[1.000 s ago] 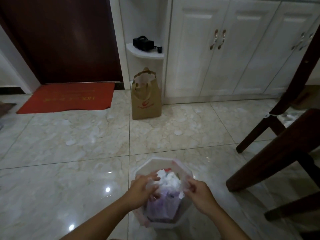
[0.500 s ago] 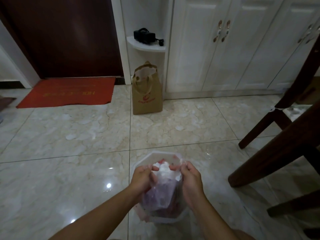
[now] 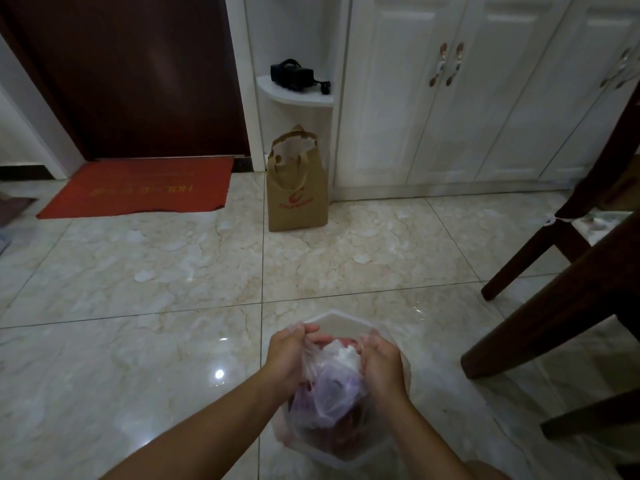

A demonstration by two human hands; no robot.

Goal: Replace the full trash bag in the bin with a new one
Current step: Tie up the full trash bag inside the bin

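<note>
Head view, looking down at the floor (image 3: 145,292), glossy marble tile. White bin (image 3: 334,318) sits on it at bottom centre, far rim visible, rest mostly covered by the bag and arms.

Full trash bag (image 3: 332,389): clear plastic, white crumpled paper on top, purple and reddish contents below. Its lower part is inside the bin, top edges pulled up above the rim.

Left hand (image 3: 289,355): fingers (image 3: 308,329) curled, gripping the left edge of the bag's mouth. Right hand (image 3: 381,360): fingers curled round the right edge of the bag's mouth. Hands are near each other, apart, with the bag's open top between them. Both forearms come in from the bottom edge.

Rest of scene:
- brown paper bag (image 3: 298,192) upright on the floor by the white cabinets (image 3: 467,98), something white inside
- black device (image 3: 292,73) on a small rounded shelf (image 3: 298,97) above the paper bag
- red doormat (image 3: 138,188) in front of a dark door (image 3: 131,74)
- dark wooden chair legs (image 3: 540,258) on the right, near the bin, not touching it
</note>
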